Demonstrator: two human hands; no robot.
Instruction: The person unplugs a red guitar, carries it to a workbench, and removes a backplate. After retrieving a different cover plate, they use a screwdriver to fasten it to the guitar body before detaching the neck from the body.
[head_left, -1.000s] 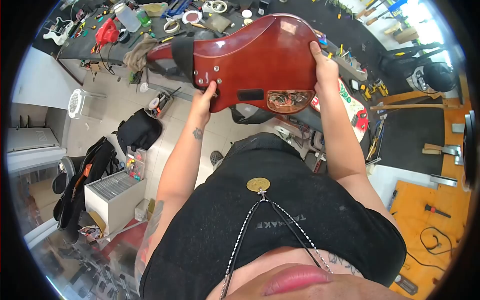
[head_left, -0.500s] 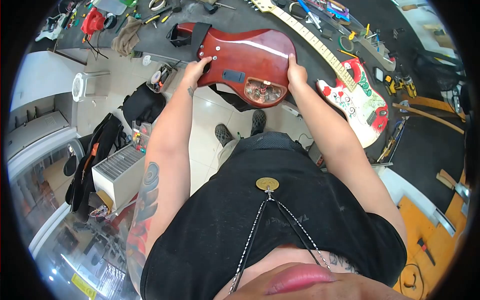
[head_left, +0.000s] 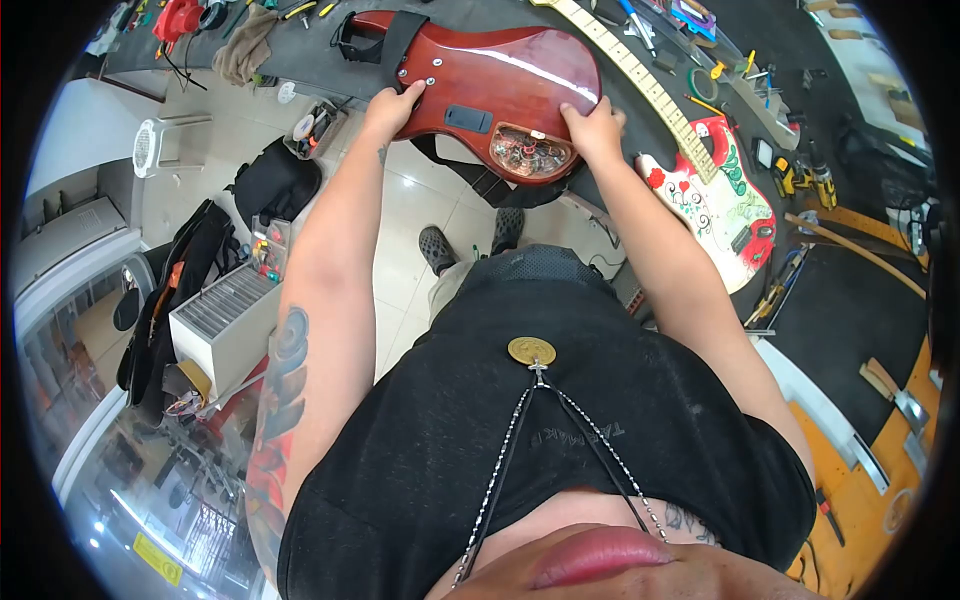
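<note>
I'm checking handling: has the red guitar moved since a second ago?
Yes, the red guitar went down toward the bench, uncovering the flowered guitar's neck.

Floor (head_left: 400,215): pale, glossy square tiles, one bright spot of reflected light.
Bench (head_left: 320,75): dark top, its edge spanning the upper view.
Stool (head_left: 147,148): white, standing on the floor at left.
Cabinet (head_left: 232,345): white box, slatted top, lower left.
Glass (head_left: 180,515): white-framed, full of reflections, bearing a yellow label (head_left: 157,558).
Board (head_left: 855,510): orange-brown wood, lower right.

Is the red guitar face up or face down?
Face down: the red guitar shows its back, with metal screws and a wiring-filled cavity.
</note>
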